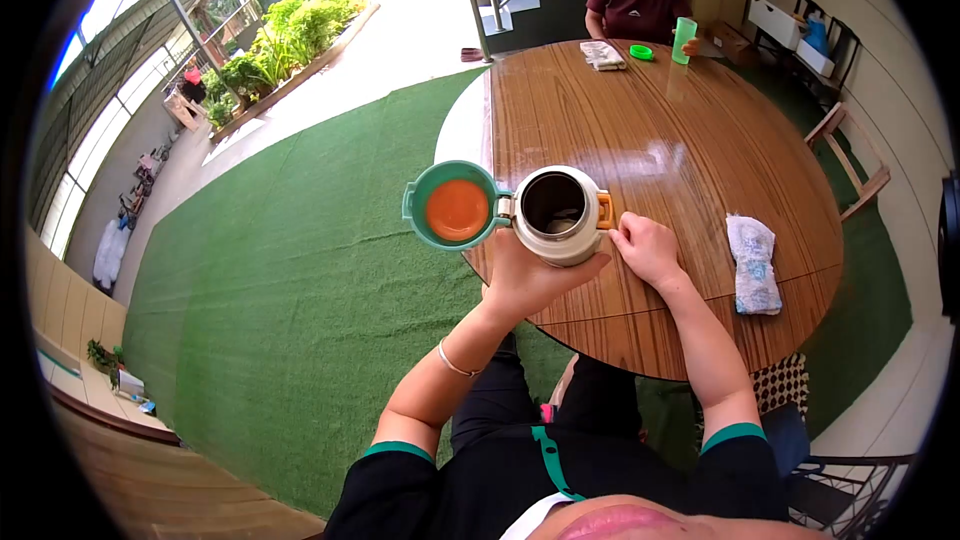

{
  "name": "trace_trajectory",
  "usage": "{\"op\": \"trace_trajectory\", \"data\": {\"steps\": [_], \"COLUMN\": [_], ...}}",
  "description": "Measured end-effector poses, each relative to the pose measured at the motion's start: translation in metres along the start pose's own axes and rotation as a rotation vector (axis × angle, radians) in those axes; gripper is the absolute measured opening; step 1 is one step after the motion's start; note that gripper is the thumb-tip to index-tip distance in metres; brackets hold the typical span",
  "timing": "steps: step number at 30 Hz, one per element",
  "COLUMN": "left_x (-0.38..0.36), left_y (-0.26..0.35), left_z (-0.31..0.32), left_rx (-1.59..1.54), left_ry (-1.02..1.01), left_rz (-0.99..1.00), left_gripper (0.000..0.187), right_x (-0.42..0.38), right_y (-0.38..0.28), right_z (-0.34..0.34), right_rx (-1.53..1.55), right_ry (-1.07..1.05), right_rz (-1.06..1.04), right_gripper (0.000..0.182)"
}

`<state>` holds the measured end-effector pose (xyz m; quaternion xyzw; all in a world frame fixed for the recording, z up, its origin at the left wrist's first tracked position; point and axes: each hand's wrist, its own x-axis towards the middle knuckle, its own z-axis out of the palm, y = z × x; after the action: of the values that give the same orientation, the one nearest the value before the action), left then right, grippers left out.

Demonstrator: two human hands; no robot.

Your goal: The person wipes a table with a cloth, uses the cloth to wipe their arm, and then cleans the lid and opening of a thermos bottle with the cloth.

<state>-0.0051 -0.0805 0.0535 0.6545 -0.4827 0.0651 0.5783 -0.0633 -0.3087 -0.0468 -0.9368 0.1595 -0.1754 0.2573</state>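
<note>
A cream thermos cup [563, 248] stands upright in my left hand [525, 285], whose fingers wrap round it from below and the near side. Its mouth is uncovered and the dark metal inside shows. The hinged green lid [420, 223] hangs swung open to the left, its orange inner face [457, 208] turned up. On the cup's right side sits an orange latch [605, 210]. My right hand [650, 247] is closed with curled fingers at the table, its fingertips right beside that latch; nothing shows in it.
The round wooden table [690, 155] spreads ahead and right. A folded patterned cloth [753, 265] lies near its right edge. Across it a person [628, 10] sits by a green cup [684, 40], a green lid [641, 52] and another cloth [603, 55]. Green carpet [290, 270] covers the floor.
</note>
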Motion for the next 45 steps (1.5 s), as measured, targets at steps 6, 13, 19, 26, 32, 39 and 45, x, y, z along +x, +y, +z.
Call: {"op": "trace_trajectory", "data": {"steps": [6, 13, 19, 26, 32, 39, 45], "left_x": [-0.014, -0.011, -0.011, -0.019, -0.017, -0.018, -0.016], "left_y": [-0.084, -0.112, -0.113, -0.123, -0.119, -0.114, -0.116], "left_z": [0.052, 0.071, 0.073, 0.074, 0.073, 0.071, 0.071], "left_rx": [-0.208, -0.205, -0.106, -0.315, -0.252, -0.244, -0.225], "left_ry": [0.009, 0.019, 0.052, 0.121, 0.110, 0.058, 0.028], "left_rz": [-0.309, -0.354, -0.300, -0.305, -0.323, -0.379, -0.349], "left_gripper": [0.050, 0.056, 0.065, 0.063, 0.065, 0.068, 0.065], "right_x": [0.004, 0.002, 0.003, 0.004, 0.002, 0.002, 0.001], "right_y": [0.021, 0.015, 0.019, 0.020, 0.015, 0.016, 0.013], "right_z": [0.013, 0.009, 0.015, 0.016, 0.012, 0.014, 0.011], "right_rx": [-0.069, 0.008, -0.016, -0.079, -0.070, -0.056, -0.037], "right_ry": [0.094, 0.006, 0.103, 0.096, 0.050, 0.066, 0.058], "right_rz": [-0.137, -0.063, -0.172, -0.143, -0.122, -0.131, -0.112], "right_gripper": [0.029, 0.029, 0.028, 0.027, 0.027, 0.026, 0.025]}}
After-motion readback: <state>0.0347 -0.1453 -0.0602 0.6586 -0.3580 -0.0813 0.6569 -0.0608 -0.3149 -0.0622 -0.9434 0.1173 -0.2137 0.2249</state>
